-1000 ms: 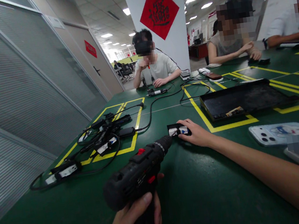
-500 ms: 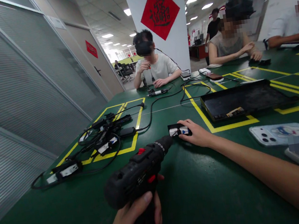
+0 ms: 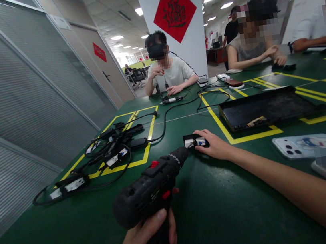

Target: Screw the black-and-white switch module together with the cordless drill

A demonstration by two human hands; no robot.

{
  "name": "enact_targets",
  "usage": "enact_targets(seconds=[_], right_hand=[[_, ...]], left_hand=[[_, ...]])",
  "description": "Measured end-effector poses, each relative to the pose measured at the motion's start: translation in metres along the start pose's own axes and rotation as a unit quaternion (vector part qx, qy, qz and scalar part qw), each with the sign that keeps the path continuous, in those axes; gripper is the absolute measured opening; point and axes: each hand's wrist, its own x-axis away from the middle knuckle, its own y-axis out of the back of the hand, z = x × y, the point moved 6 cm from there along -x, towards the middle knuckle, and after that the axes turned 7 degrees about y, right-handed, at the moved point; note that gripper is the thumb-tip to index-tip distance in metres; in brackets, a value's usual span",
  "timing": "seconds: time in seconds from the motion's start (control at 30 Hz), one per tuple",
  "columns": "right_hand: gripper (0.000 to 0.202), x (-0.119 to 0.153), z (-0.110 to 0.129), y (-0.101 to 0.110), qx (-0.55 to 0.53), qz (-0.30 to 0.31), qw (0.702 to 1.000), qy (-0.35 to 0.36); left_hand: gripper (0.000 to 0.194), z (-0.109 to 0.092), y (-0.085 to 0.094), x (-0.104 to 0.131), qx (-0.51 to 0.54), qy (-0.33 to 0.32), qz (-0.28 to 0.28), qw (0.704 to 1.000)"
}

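My left hand [image 3: 154, 232] is wrapped around the grip of a black cordless drill [image 3: 148, 192] with red switches. The drill points forward and to the right, and its bit meets or nearly meets a small black box-like part [image 3: 187, 138] with white labels. I cannot tell whether the bit is touching a screw. My right hand [image 3: 213, 144] grips the right end of that part and holds it on the green table [image 3: 213, 220]. Its fingertips lie over the top and side of the part.
To the left lies a tangle of black cables and adapters [image 3: 120, 144]. A black tray [image 3: 273, 106] is at the right, with a phone [image 3: 305, 144] nearer me. Across the table sits a person in a pale shirt [image 3: 175, 71]; others sit at the right.
Almost nothing differs. Both hands, the drill and the small black part stay in place; the view shifts very slightly.
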Motion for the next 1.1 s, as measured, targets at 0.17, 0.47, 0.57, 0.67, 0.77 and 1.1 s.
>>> enact_targets(seconds=[0.17, 0.47, 0.57, 0.67, 0.77, 1.1], right_hand=[[0.053, 0.0000, 0.0002, -0.0006, 0.000, 0.004, 1.000, 0.004], [0.052, 0.0000, 0.0013, -0.0006, -0.003, 0.003, 1.000, 0.010], [0.052, 0.0002, 0.0001, -0.0008, -0.004, 0.005, 1.000, 0.006], [0.052, 0.0004, -0.0009, -0.0005, 0.001, 0.005, 1.000, 0.006], [0.052, 0.0003, -0.0009, -0.0004, 0.002, 0.005, 1.000, 0.006], [0.053, 0.0002, -0.0002, 0.0000, -0.005, 0.005, 1.000, 0.004]], left_hand=[[0.060, 0.0000, 0.0002, 0.0003, 0.002, 0.000, 0.002, 1.000], [0.036, 0.0026, -0.0004, -0.0006, -0.008, -0.012, -0.003, 1.000], [0.038, 0.0034, -0.0027, -0.0006, -0.025, -0.013, -0.011, 1.000], [0.048, 0.0017, -0.0050, 0.0001, -0.011, -0.022, -0.010, 1.000], [0.054, 0.0017, -0.0043, 0.0002, 0.011, -0.019, -0.008, 1.000], [0.063, 0.0015, -0.0052, 0.0000, 0.015, -0.001, -0.005, 1.000]])
